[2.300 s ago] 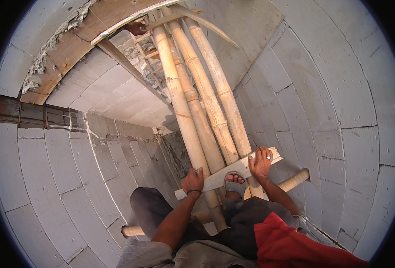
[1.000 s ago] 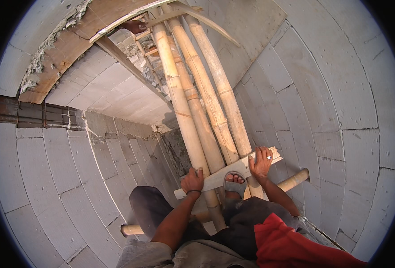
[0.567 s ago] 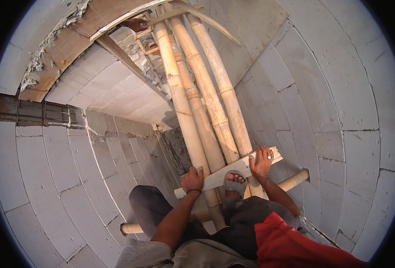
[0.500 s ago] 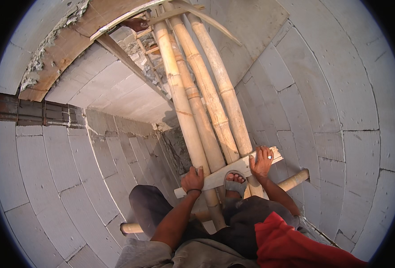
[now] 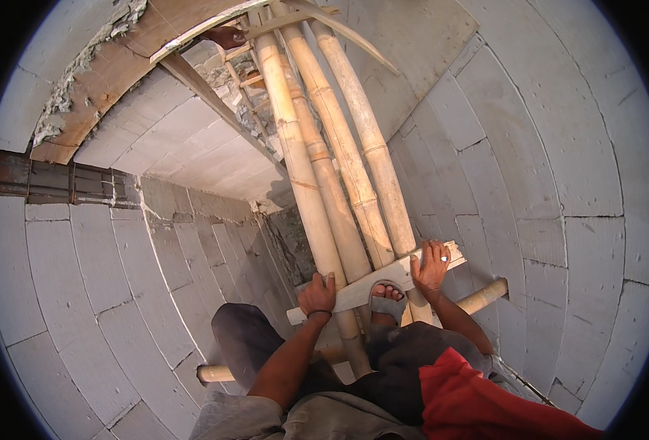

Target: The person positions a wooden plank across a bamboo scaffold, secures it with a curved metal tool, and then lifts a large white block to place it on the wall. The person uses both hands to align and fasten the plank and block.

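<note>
A pale wooden board (image 5: 354,291) lies crosswise over several long bamboo poles (image 5: 339,125) that run away from me, side by side. Near the board's left end, beside the leftmost pole, my left hand (image 5: 316,296) is closed round it. Toward the other end my right hand (image 5: 430,267), with a ring on one finger, has its fingers bent over the board's far edge. Between my hands, my sandalled foot (image 5: 387,302) rests against the board and the poles. The undersides of both grips are hidden.
A thick bamboo crosspole (image 5: 484,296) runs beneath me between the block walls (image 5: 519,139). Deep drops flank the poles. At the far end, another person's hand (image 5: 225,37) shows beside a wooden crosspiece (image 5: 284,23). A bamboo ladder (image 5: 245,95) stands below; broken concrete edges the upper left.
</note>
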Motion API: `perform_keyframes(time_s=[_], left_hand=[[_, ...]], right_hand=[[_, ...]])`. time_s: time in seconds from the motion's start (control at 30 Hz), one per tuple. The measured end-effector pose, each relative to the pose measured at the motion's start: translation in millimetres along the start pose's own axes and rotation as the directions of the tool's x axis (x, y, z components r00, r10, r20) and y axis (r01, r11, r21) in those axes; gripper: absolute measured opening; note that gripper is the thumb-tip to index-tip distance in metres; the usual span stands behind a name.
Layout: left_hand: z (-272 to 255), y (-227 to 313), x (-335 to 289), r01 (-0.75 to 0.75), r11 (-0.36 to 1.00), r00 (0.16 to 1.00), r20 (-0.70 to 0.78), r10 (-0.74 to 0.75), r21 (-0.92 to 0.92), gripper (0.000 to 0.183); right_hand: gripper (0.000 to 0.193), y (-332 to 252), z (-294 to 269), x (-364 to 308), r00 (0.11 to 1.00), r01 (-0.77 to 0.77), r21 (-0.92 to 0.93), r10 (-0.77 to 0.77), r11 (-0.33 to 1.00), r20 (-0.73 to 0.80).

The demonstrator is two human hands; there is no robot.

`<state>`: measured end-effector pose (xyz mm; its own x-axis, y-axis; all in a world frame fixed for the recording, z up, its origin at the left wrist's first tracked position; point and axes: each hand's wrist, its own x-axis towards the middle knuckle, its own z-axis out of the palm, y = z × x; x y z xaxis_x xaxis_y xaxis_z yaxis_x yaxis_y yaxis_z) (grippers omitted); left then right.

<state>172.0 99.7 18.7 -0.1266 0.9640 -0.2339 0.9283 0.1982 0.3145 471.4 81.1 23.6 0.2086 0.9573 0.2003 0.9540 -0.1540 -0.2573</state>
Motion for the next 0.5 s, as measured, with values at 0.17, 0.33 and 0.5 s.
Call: perform_keyframes(time_s=[0.17,0.33,0.5], left_hand=[[0.6,-1.5,-0.3,0.017,1.0,1.0,0.02,-0.017,0.006,0.039],[-4.2,3.5,0.2,0.006,1.0,1.0,0.008,-0.007,0.012,0.038],[-4.3,3.0,-0.1,0.005,1.0,1.0,0.003,-0.005,0.01,0.037]], right_hand=[[0.05,-2.3,0.0,1.2,1.0,0.001,-0.002,-0.001,1.0,0.003],[0.05,0.2,1.3,0.2,1.0,0.001,-0.01,-0.001,1.0,-0.007],[0.048,0.0,1.7,0.2,1.0,0.01,-0.019,-0.01,1.0,-0.015]])
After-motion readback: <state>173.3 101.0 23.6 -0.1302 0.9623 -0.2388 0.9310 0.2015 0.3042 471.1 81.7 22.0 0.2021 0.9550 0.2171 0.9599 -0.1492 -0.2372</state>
